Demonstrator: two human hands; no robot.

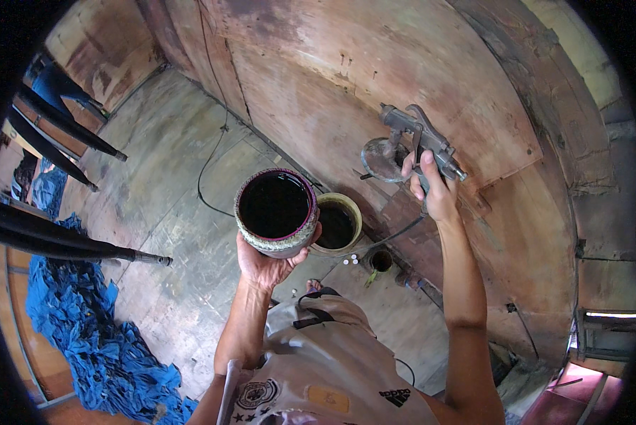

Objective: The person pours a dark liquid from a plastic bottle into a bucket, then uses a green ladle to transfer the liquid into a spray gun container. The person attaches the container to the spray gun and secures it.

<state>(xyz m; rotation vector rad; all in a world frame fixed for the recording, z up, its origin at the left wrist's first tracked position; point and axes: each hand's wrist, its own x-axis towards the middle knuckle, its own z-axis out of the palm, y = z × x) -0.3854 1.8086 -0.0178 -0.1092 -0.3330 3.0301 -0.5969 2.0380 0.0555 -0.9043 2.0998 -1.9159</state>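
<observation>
My left hand [270, 265] is closed round the lower side of an open pot [275, 244] with a crusted outside, a purple-red rim and dark liquid inside. Out to the right, my right hand [435, 188] grips a metal spray gun [431, 145] by its handle. The gun carries a round, stained cup [383, 159] on its left side, and a dark hose [392, 236] runs down from the handle. Just behind and right of the pot, a cream bucket [358, 219] with dark liquid stands on the floor, its left edge partly covered by the pot.
A stained panel wall [318, 113] rises along the far and right side. On the floor are a small dark cup [381, 261], white caps [351, 261] and a thin cable [201, 177]. At left, a heap of blue cloth [112, 340] lies below dark tapering legs [70, 237] that jut inward.
</observation>
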